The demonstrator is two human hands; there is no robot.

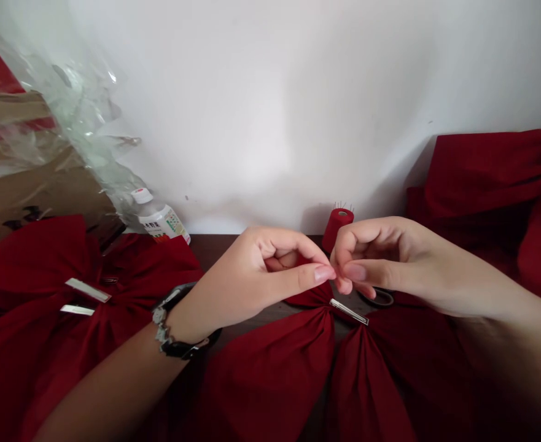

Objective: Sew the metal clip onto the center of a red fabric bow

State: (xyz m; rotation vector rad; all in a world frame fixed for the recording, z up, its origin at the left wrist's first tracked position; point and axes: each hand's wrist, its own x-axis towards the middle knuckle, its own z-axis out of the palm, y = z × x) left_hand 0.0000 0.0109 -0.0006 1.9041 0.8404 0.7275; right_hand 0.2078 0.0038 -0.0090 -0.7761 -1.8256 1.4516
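My left hand (pixel 270 270) and my right hand (pixel 385 261) meet fingertip to fingertip above a red fabric bow (pixel 279 356). Thumb and index finger are pinched together on each hand. Whatever lies between the fingertips is too small or hidden to make out. Just below them, a silver metal clip (pixel 349 312) sits across the gathered middle of the bow. Behind my right hand stands a red thread spool (pixel 337 227) with several pins or needles sticking up from its top. A dark scissor handle (pixel 383 297) shows partly beneath that hand.
At the left lies another red bow (pixel 35 258) with silver clips (pixel 88 290). A white-capped bottle (pixel 159 215) stands behind it, beside clear plastic wrapping (pixel 81 116) and a cardboard box (pixel 16 153). More red fabric (pixel 491 172) is piled at the right, against the white wall (pixel 270 110).
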